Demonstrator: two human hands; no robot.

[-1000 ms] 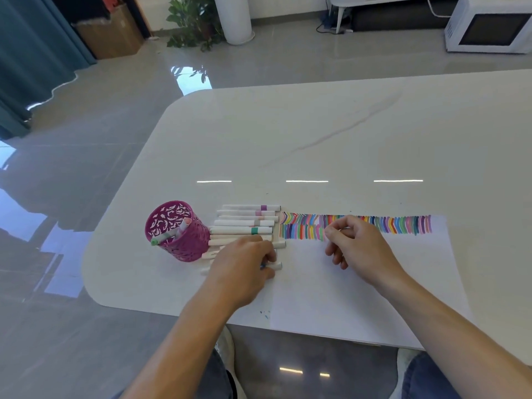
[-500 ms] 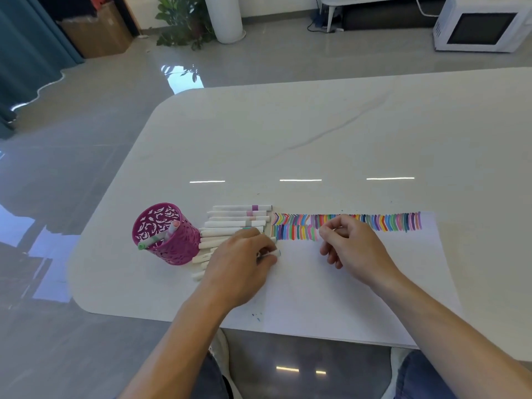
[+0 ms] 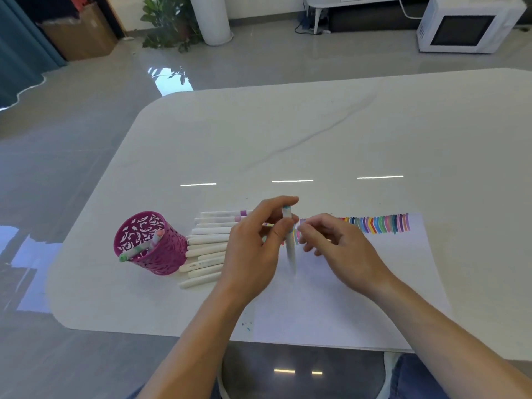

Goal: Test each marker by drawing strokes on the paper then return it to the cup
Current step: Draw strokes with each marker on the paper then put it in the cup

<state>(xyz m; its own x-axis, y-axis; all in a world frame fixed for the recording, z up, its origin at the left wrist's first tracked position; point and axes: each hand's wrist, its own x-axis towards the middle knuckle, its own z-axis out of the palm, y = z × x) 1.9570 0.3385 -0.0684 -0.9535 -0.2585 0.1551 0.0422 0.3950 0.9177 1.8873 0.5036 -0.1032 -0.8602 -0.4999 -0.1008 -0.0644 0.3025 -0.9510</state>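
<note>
Hands are seen above the near part of a white surface (image 3: pixel 288 133), over the left end of a sheet of paper (image 3: pixel 388 283). A white marker (image 3: pixel 290 251) is pinched in the grip of the left hand (image 3: pixel 253 251), between the thumb and curled fingers. It is held nearly upright, with a teal band at its upper end. Its lower end is blurred, so whether it touches the paper cannot be told.

The right hand (image 3: pixel 339 249) is held just beside the marker, with its fingers curled toward it. Whether anything is pinched in its grip cannot be told.

A band of coloured strokes (image 3: pixel 380 224) is drawn along the far edge of the paper and is partly hidden by both hands. A row of markers (image 3: pixel 207 246), all white-bodied, is laid side by side on the surface just left of the paper, between the left hand and a magenta cut-out cup (image 3: pixel 169 254). The cup is stood upright near the surface's left corner. A green-tipped marker (image 3: pixel 124 257) and a pink-tipped marker (image 3: pixel 159 234) are leaned in it.

On the floor beyond, a white microwave (image 3: pixel 466 27), a potted plant (image 3: pixel 169 21) and a cardboard box (image 3: pixel 77 36) are seen.
</note>
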